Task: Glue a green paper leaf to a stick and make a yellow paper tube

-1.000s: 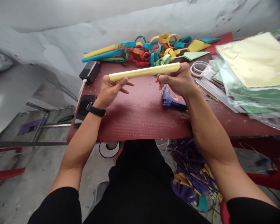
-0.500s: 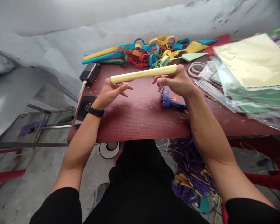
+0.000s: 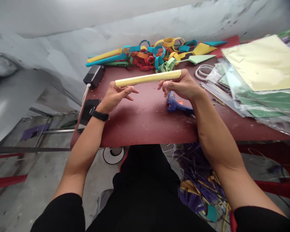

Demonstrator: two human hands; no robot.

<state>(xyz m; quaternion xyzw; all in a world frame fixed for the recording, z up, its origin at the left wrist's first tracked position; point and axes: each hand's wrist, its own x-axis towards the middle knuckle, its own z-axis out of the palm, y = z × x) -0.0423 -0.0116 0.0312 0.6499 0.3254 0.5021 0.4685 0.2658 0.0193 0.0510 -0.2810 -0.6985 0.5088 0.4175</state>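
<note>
A pale yellow rolled paper tube (image 3: 148, 78) is held level above the dark red table (image 3: 145, 125). My left hand (image 3: 116, 95), with a black watch on its wrist, supports the tube's left end on thumb and fingertips, the other fingers stretched out. My right hand (image 3: 182, 86) is closed round the tube's right end. A blue glue gun (image 3: 177, 105) lies on the table just below my right hand.
A heap of coloured paper loops and strips (image 3: 154, 54) lies at the table's far edge. Sheets of yellow and green paper in plastic (image 3: 261, 77) cover the right side. A black adapter (image 3: 93, 75) and a phone (image 3: 89, 109) sit at the left edge. Paper scraps litter the floor.
The tube and both hands have dropped slightly and shifted a little towards me; the grip on each end is the same.
</note>
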